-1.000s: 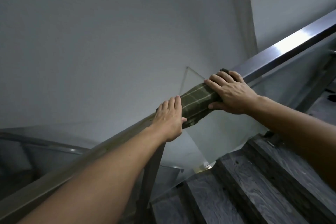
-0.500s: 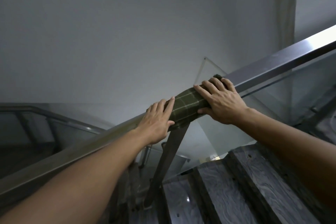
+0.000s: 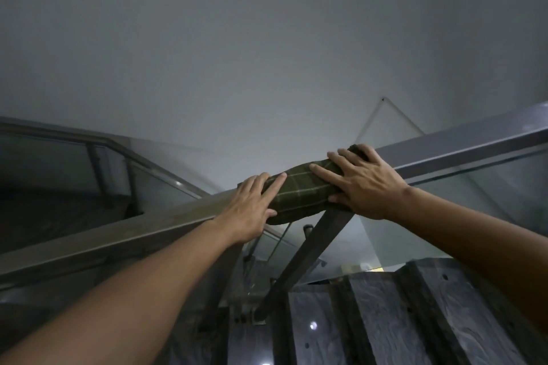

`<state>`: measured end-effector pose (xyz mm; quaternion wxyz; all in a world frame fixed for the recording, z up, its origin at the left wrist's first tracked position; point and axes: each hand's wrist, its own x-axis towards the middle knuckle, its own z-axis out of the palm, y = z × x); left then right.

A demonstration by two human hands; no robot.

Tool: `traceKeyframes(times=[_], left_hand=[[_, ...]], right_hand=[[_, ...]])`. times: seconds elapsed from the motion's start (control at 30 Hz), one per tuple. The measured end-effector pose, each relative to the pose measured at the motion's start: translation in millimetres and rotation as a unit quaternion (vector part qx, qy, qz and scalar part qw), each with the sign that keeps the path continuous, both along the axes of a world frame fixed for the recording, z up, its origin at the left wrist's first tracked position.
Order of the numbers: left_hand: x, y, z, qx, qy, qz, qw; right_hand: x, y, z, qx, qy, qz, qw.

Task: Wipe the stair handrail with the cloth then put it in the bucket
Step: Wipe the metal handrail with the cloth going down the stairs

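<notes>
A dark green checked cloth (image 3: 299, 192) is wrapped over the metal stair handrail (image 3: 462, 142), which slopes up from lower left to upper right. My left hand (image 3: 252, 210) grips the cloth's lower end, with the thumb under the rail. My right hand (image 3: 364, 184) presses on the cloth's upper end, its fingers spread over the top. No bucket is in view.
Glass panels (image 3: 474, 210) hang under the rail, held by a slanted metal post (image 3: 308, 255). Dark grained stair steps (image 3: 385, 320) rise at the lower right. A second railing with glass (image 3: 124, 175) runs along the lower flight at left. A plain grey wall fills the top.
Both hands and the cloth have slid down along the handrail, past the slanted post. The view has swung left, so the lower flight's railing shows now.
</notes>
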<state>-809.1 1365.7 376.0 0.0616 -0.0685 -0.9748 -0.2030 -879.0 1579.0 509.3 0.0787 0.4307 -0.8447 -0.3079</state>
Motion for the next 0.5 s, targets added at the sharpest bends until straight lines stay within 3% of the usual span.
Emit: traceKeyframes(times=[0.5], left_hand=[[58,-107,-83,0.074,-0.014,0.075,0.994]], right_hand=[[19,-115,-85,0.018,-0.060,0.091,0.994]])
